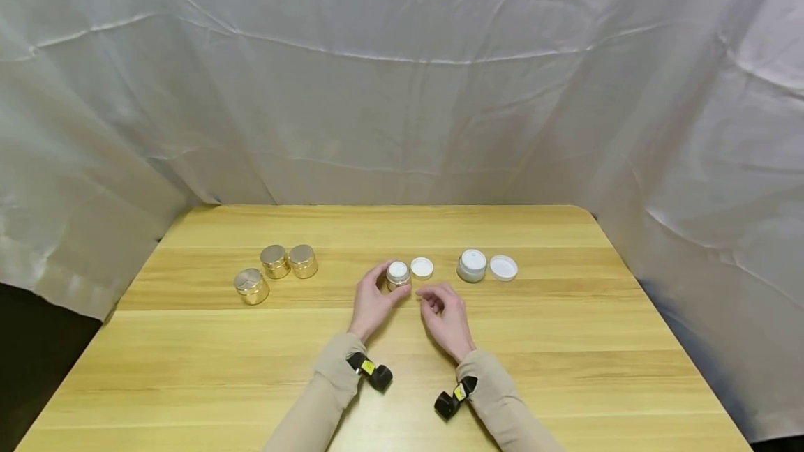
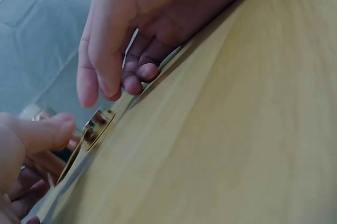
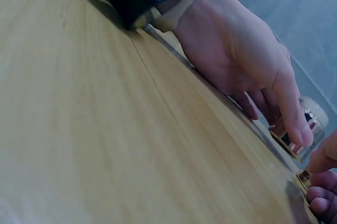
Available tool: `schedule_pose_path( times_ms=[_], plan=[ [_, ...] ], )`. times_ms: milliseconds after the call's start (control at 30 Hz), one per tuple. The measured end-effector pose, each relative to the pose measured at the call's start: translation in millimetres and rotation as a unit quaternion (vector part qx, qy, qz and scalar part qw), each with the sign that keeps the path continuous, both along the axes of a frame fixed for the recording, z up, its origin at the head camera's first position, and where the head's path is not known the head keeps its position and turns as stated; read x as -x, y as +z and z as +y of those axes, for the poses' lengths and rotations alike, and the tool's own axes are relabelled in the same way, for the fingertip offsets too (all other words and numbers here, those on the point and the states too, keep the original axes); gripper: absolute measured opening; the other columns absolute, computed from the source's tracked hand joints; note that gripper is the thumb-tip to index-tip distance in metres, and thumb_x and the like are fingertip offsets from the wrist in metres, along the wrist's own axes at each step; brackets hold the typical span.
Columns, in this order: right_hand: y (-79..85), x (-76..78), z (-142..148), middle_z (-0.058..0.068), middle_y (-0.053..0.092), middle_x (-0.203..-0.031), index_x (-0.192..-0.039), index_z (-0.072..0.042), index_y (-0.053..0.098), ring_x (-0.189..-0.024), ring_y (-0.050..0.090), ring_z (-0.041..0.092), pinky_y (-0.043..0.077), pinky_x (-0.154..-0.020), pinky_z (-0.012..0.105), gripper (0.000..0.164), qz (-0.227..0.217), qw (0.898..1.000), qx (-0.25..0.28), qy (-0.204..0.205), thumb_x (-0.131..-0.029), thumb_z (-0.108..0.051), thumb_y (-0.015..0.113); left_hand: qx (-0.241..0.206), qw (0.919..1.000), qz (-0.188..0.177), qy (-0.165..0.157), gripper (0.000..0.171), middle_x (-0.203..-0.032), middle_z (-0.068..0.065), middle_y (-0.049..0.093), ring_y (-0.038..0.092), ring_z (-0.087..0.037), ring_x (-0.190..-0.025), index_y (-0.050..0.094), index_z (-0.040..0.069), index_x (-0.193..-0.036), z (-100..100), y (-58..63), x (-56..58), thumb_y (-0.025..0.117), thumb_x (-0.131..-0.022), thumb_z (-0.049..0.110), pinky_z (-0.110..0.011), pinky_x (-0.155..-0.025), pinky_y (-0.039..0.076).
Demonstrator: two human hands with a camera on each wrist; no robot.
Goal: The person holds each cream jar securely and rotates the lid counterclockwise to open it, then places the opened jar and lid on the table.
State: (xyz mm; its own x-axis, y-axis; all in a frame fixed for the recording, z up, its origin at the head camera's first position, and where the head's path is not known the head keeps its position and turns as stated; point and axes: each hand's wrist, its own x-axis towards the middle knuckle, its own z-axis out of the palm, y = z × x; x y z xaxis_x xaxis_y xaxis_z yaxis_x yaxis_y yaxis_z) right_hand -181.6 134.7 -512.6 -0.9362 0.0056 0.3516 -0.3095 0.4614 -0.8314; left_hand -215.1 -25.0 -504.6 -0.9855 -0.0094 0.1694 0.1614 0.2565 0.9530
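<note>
"Small jar (image 1: 398,273), lid off: where exactly?"

"Middle of the table (image 1: 565,340), upright in the left hand (image 1: 373,304), whose thumb and fingers curve round its sides. The right hand (image 1: 446,316) is just beside it, half open, fingers loosely bent, holding nothing that I can see."

"Which step is this?"

"Steadying the uncovered jar, I'd judge. The next move seems to call for a firm left grip while the right thumb and fingers spread, ready to pinch the loose lid (image 1: 422,268) by its rim."

"And the materials, biggest first?"

"A creased, faintly shiny curtain (image 1: 402,110) behind; then the smooth tabletop with its straight yellow grain. Next, a squat, rounded greyish jar (image 1: 472,267) topped by a white disc, and three gold jars (image 1: 275,262), stubby cylinders with a metallic gleam. Last, the flat ones: a white round lid (image 1: 503,268) beside the greyish jar, and the smaller loose lid, white inside."
</note>
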Motion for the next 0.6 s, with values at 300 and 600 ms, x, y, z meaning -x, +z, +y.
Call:
schedule_pose_path(
  times_ms=[300,600],
  plan=[
    [0.3,0.4,0.6,0.010,0.069,-0.089,-0.094,-0.002,0.075,-0.074,0.056,0.005,0.049,-0.062,0.013,0.019,0.011,1.000,-0.005,0.001,-0.082,0.009,0.065,0.104,0.9901,-0.017,0.092,0.060,-0.133,-0.011,0.068,0.063,-0.032,-0.125,0.065,0.017,-0.131,12.1,-2.0,9.4,0.088,-0.076,0.024,-0.055,-0.108,0.044],
    [-0.2,0.2,1.1,0.009,0.068,-0.090,-0.096,-0.002,0.074,-0.074,0.054,0.003,0.049,-0.063,0.013,0.019,-0.003,1.000,-0.008,0.002,-0.083,0.008,0.065,0.120,0.9862,-0.021,0.112,0.063,-0.134,-0.009,0.068,0.059,-0.033,-0.126,0.062,0.018,-0.136,15.5,-3.6,16.2,0.086,-0.079,0.029,-0.057,-0.111,0.039]
  ],
)
